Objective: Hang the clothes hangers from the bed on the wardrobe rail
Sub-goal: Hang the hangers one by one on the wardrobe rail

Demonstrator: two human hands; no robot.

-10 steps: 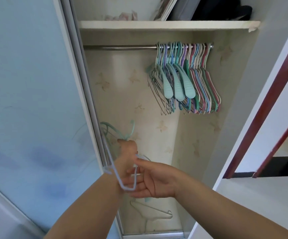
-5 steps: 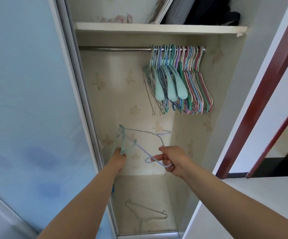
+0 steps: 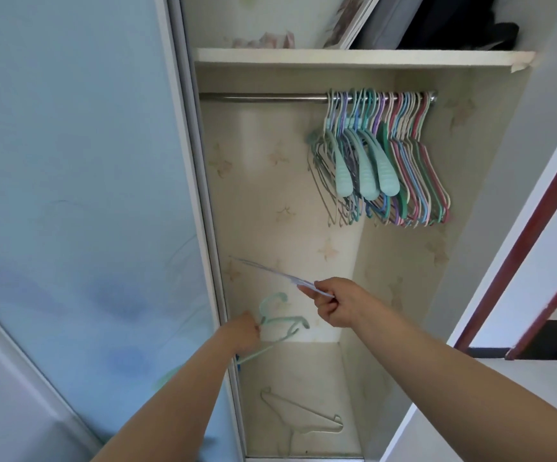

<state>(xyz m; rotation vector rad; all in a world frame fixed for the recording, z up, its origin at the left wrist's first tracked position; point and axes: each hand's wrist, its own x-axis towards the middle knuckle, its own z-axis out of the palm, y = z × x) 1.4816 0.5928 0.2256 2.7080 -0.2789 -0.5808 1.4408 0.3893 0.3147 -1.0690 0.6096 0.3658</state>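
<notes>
Mostly done: hanger bunch (image 3: pixel 387 158) on rail (image 3: pixel 263 98) at 1 o'clock. Right hand (image 3: pixel 335 303) fingers pinch lilac hanger (image 3: pixel 270 273), left hand (image 3: pixel 242 335) fingers grip green hangers (image 3: pixel 278 323); both unhung.

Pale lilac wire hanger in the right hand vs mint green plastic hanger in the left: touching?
Apart. The head view shows the pale lilac wire hanger above the mint green plastic hanger, with bare wardrobe back panel between them.

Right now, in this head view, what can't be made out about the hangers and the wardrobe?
- Pale hanger in the right hand: motion-blurred; its hook can't be seen.
- Green hangers gripped by the left hand: count unclear, partly behind the hand.
- Hangers on the rail: too tightly packed to count.
- Top shelf: its contents are cut off by the upper frame edge.
</notes>
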